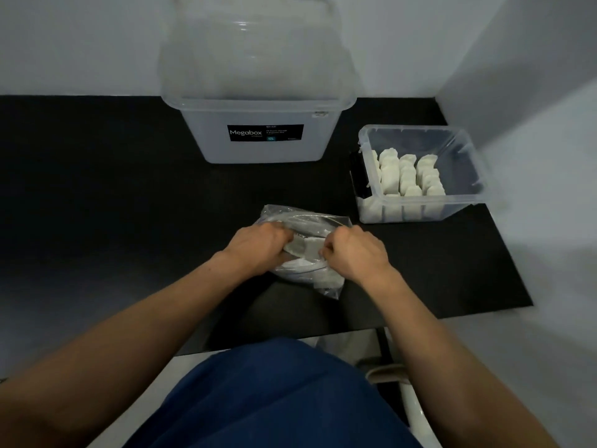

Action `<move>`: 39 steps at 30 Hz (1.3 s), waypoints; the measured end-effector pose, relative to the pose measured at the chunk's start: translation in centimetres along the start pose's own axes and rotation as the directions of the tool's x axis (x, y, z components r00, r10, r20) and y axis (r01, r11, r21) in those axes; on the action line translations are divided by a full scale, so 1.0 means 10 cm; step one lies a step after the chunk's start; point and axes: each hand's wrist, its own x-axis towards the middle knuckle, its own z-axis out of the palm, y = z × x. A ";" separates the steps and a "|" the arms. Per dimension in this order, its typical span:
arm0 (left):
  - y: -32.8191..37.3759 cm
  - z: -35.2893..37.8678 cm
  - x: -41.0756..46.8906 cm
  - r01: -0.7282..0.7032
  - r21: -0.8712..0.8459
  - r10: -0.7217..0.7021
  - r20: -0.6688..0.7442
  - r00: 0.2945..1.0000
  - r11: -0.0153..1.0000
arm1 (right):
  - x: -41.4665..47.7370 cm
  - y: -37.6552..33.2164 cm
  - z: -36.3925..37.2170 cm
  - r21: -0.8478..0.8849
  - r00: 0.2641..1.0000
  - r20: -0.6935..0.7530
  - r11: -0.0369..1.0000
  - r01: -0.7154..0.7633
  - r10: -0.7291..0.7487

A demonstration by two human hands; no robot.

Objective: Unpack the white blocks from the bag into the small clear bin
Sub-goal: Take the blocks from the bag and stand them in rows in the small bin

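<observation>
Head view: white blocks showing at the mouth of the clear bag, mid-mat, straight ahead. More pale shapes lower in the bag, under the wrists; count impossible to tell through the crinkled film. Left hand curled over the bag's left edge, fingers closed down on plastic and maybe a block too, not certain. Right hand fisted tight, pinching the film at the right of the opening. Both clamped then, neither spread wide. Looks like prising the mouth apart to get at the next blocks.

Out to the right and a little further back: small bin, well apart from the bag, already lined with rows of upright blocks, bare space left along its right side. Behind, against the wall: big bin with the Megabox label, nothing visible inside. All on the black mat.

Risks from here, as a judgement. Slippery film under two tight grips: a sharp tug could tear it or tip the bag, spilling blocks onto the mat. Several blocks lifted at once: easy to drop one on the carry across to the right. Rows in the small bin standing on end: a careless drop in could knock them flat like dominoes. Big bin sitting closest ahead: wrong target if attention slips.
</observation>
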 end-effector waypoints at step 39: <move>-0.23 -0.35 -0.17 0.117 -0.810 0.032 0.166 0.986 0.575 | -0.07 -0.33 -0.54 -0.039 0.888 -0.176 0.904 0.426 -0.425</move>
